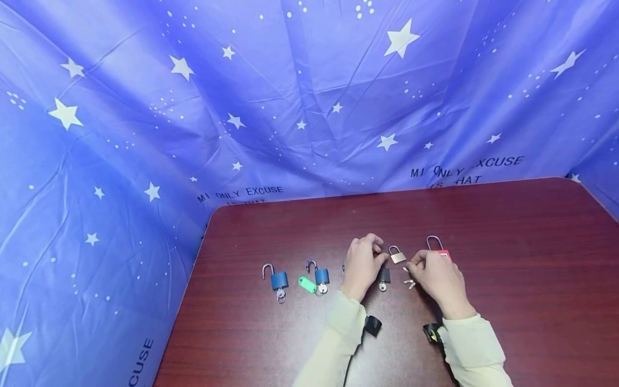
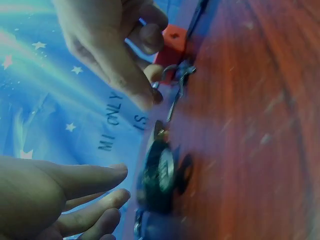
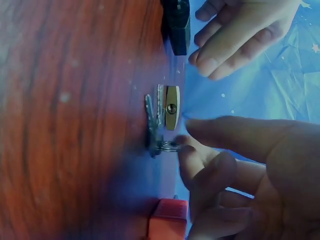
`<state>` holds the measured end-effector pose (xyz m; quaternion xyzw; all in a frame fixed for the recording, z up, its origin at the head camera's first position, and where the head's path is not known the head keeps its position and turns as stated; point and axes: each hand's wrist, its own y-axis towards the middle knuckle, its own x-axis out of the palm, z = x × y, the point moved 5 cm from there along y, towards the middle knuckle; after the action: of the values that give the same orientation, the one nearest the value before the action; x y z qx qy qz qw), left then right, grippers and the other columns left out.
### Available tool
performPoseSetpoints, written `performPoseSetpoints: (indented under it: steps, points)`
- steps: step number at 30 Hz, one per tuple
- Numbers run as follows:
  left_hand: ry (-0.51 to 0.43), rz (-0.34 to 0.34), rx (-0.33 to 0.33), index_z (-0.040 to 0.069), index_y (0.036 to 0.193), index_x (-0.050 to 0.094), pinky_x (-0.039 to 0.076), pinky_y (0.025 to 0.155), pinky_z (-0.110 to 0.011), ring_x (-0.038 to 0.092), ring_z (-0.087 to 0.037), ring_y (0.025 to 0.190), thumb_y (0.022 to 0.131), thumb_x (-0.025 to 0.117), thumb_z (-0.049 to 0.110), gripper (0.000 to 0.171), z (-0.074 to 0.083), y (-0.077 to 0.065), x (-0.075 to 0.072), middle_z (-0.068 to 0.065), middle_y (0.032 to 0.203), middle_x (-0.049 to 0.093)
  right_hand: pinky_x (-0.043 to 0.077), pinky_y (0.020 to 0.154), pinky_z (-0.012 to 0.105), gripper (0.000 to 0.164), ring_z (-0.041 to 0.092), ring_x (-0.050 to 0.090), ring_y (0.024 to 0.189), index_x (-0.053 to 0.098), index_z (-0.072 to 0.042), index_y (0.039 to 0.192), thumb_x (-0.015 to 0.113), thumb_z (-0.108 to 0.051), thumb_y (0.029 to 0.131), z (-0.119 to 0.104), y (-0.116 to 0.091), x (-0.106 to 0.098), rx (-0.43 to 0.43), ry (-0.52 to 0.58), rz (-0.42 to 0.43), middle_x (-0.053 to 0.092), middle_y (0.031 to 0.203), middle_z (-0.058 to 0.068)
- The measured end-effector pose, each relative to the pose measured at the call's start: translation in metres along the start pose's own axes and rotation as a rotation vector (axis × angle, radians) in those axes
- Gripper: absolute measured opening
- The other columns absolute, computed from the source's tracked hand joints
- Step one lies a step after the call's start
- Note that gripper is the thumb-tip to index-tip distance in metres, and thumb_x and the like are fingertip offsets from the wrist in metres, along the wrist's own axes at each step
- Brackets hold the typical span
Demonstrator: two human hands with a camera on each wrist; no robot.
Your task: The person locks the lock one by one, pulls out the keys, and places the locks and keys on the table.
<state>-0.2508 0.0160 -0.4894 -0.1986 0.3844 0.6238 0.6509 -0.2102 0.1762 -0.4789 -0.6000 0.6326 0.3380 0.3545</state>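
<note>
My right hand [image 1: 440, 279] pinches the ring of a small bunch of keys [image 3: 152, 120] between thumb and fingers. The keys hang beside a small brass padlock [image 1: 398, 258], whose bare keyhole faces the right wrist camera. Its shackle looks closed in the head view. My left hand [image 1: 362, 266] hovers with fingers extended near a black padlock [image 1: 384, 276] and holds nothing. A key [image 1: 383, 287] sits in the black padlock, and the hand hides its upper part. Just behind my right hand is a red padlock [image 3: 169, 220], partly covered in the head view.
Further left lie two blue padlocks [image 1: 279, 280] with swung-open shackles and keys inserted. A green key tag [image 1: 307, 285] lies beside the nearer one. Part of a metal shackle [image 1: 344, 266] peeks out left of my left hand. A starry blue curtain [image 1: 300, 97] borders the brown table [image 1: 232, 344].
</note>
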Motion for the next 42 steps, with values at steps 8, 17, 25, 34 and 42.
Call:
performPoseSetpoints:
  steps: [8, 17, 25, 34, 42]
  points:
    - [-0.040, 0.010, -0.035, 0.018, 0.099, 0.063, 0.039, 0.073, -0.018, 0.048, -0.004, 0.080, 0.077, 0.070, 0.023, 0.023, -0.015, 0.004, -0.022, 0.014, 0.079, 0.061, 0.038, 0.050, 0.036, 0.011, 0.015, 0.051, 0.061, 0.063, -0.018, 0.084, 0.055, -0.026, 0.085, -0.008, 0.000, -0.011, -0.027, 0.047, 0.129, 0.054, 0.068, -0.008]
    - [-0.081, -0.033, -0.043, 0.017, 0.099, 0.063, 0.040, 0.072, -0.017, 0.053, -0.002, 0.076, 0.079, 0.069, 0.022, 0.021, -0.018, -0.001, -0.028, 0.014, 0.078, 0.060, 0.039, 0.051, 0.034, 0.018, 0.014, 0.054, 0.062, 0.062, -0.014, 0.087, 0.061, -0.031, 0.082, -0.035, 0.001, 0.010, -0.084, 0.051, 0.077, 0.057, 0.069, -0.009]
    - [-0.290, -0.085, -0.007, 0.007, 0.095, 0.063, 0.043, 0.064, -0.011, 0.055, 0.002, 0.066, 0.080, 0.066, 0.010, 0.015, -0.025, -0.008, -0.028, 0.007, 0.075, 0.060, 0.037, 0.043, 0.038, 0.027, 0.024, 0.053, 0.057, 0.057, -0.014, 0.078, 0.068, -0.038, 0.075, -0.046, -0.006, 0.025, -0.021, -0.073, -0.009, 0.055, 0.067, 0.002]
    - [-0.356, -0.185, -0.018, 0.005, 0.096, 0.062, 0.045, 0.064, -0.012, 0.057, 0.003, 0.068, 0.080, 0.066, 0.012, 0.018, -0.019, -0.015, -0.019, 0.007, 0.078, 0.064, 0.036, 0.042, 0.041, 0.036, 0.032, 0.054, 0.057, 0.049, -0.012, 0.071, 0.074, -0.038, 0.069, -0.047, -0.010, 0.033, -0.033, -0.088, -0.003, 0.054, 0.066, 0.009]
    - [-0.346, -0.209, -0.050, 0.005, 0.094, 0.062, 0.044, 0.065, -0.011, 0.057, 0.003, 0.068, 0.080, 0.067, 0.011, 0.016, -0.017, -0.016, -0.014, 0.006, 0.079, 0.064, 0.038, 0.045, 0.042, 0.040, 0.033, 0.054, 0.058, 0.046, -0.012, 0.068, 0.074, -0.039, 0.068, -0.050, -0.011, 0.034, -0.029, -0.047, -0.034, 0.051, 0.067, 0.008]
